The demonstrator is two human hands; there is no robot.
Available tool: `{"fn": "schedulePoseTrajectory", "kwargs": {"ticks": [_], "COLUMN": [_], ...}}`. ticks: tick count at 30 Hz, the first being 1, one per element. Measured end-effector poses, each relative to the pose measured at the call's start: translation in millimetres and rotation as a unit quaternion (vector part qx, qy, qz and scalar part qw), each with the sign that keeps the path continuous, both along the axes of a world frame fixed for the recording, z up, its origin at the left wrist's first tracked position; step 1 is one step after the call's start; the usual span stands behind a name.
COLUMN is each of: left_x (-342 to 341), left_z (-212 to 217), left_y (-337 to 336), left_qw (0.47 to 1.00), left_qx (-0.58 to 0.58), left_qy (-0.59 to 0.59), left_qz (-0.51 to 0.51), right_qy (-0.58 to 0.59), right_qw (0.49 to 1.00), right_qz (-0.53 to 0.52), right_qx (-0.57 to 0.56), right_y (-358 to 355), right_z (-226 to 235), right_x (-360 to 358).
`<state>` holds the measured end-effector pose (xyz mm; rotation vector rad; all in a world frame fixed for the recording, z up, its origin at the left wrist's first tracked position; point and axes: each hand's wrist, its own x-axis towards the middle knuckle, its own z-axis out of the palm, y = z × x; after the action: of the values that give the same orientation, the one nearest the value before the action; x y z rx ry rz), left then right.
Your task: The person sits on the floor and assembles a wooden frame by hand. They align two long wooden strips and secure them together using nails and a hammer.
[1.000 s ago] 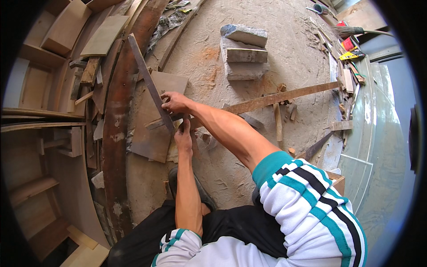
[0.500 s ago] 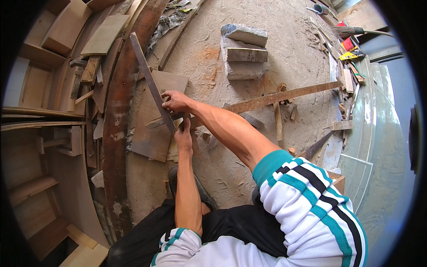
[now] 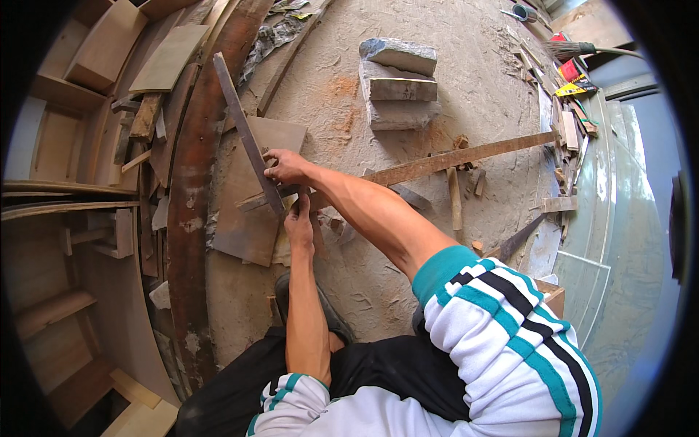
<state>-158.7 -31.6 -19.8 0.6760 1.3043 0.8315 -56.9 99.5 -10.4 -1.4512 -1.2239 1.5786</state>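
Note:
A long, narrow dark strip (image 3: 244, 124) with straight edges slants across in front of me; its material is unclear. My right hand (image 3: 287, 167) pinches its edge near the lower part, fingers curled. Close below, my left hand (image 3: 298, 222) is closed with the thumb up, around a long wooden plank (image 3: 444, 162) beside the strip's lower end; its fingertips are partly hidden. The plank runs out to the right under my right forearm, and its left end passes beneath the strip. Under both lies a flat brown board (image 3: 251, 237) on the ground.
Grey blocks (image 3: 400, 87) stand on the dusty floor ahead. Wooden cabinet frames (image 3: 87, 269) and a rusty brown beam (image 3: 193, 182) line the left. Rightward are wood offcuts (image 3: 568, 131), a handsaw (image 3: 575, 89) with a yellow part, a dark blade (image 3: 520, 239) and glass sheets (image 3: 619, 182).
Hardly anything differs. My left hand has shifted very slightly toward the strip; both hands keep their hold, and the strip and plank stay in nearly the same place.

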Motion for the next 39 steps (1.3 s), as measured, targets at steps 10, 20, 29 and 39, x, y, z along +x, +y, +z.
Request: {"fn": "schedulePoseTrajectory", "kwargs": {"ticks": [10, 20, 29, 39], "left_x": [3.2, 3.8, 2.6, 2.5], "left_z": [2.7, 4.4, 3.0, -2.8], "left_y": [-0.2, 0.2, -0.3, -0.1], "left_qw": [1.0, 1.0, 1.0, 1.0], "left_qx": [-0.012, -0.014, -0.018, -0.008], "left_qy": [0.003, 0.004, 0.006, 0.003], "left_qz": [-0.002, 0.005, 0.002, 0.008], "right_qy": [-0.025, -0.054, -0.031, -0.036], "right_qw": [1.0, 0.998, 0.999, 0.999], "right_qz": [0.002, 0.011, 0.004, 0.008], "right_qx": [-0.004, 0.023, 0.005, -0.005], "right_y": [2.7, 2.0, 4.9, 6.3], "right_z": [-9.8, -11.2, -20.0, -19.3], "right_x": [1.1, 1.8, -0.9, -1.9]}}
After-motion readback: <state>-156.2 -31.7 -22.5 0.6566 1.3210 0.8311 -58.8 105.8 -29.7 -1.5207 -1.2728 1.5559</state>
